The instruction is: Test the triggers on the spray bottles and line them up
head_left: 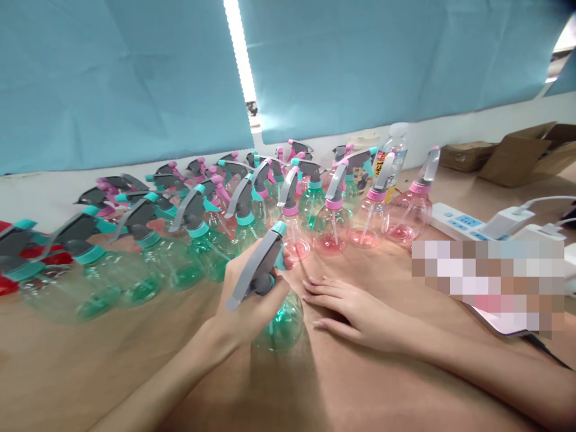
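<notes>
My left hand (245, 291) is wrapped round the neck of a green spray bottle (282, 327) with a grey and turquoise trigger head. The bottle stands roughly upright just above or on the brown tabletop (369, 384); I cannot tell which. To its right, my right hand (348, 309) lies flat on the table, fingers stretched out and holding nothing. Beyond both hands are rows of spray bottles, among them a clear green one (180, 264) with a turquoise collar and a pink one (332, 231) with a pink collar.
A white power strip (454, 219) with plugged-in chargers (508, 222) lies at the right, near a blurred-out flat device (504, 324). Behind are a labelled plastic bottle (393, 150) and an open cardboard box (517, 156). Red material (51, 258) shows at far left.
</notes>
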Motion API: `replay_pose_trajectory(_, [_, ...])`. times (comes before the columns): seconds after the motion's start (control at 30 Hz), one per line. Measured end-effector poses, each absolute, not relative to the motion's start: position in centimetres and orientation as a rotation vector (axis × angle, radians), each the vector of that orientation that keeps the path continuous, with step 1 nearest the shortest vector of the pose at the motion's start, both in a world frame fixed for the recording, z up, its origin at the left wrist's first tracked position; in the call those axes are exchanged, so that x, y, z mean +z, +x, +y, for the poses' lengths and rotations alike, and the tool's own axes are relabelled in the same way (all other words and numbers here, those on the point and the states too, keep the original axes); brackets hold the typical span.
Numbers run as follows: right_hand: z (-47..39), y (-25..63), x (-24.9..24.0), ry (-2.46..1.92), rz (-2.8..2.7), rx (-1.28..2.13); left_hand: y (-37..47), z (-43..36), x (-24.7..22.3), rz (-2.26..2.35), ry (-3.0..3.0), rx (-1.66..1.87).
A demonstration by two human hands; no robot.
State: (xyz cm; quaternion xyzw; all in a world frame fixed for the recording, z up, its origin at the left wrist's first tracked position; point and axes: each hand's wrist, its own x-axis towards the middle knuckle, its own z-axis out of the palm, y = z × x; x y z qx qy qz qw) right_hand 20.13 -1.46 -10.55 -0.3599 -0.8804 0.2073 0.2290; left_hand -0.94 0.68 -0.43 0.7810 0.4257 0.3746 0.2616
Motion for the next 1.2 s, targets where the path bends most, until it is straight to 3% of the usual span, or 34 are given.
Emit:
replay_pose_trajectory(0.27, [-1.5,20.0,-10.5,-0.965,-2.409,0.572,-0.7,0.9,-0.1,1.076,2.096,1.008])
replay_pose_trajectory(0.8, [-1.2,19.9,-10.3,-0.93,-2.474,0.491,-0.5,0.3,-1.4,1.363,2.126,1.117])
replay_pose_trajectory(1.2, [-2.1,15.3,-8.1,-0.992,-2.31,0.796,-2.9,-1.3,-0.9,1.269,2.128,0.993])
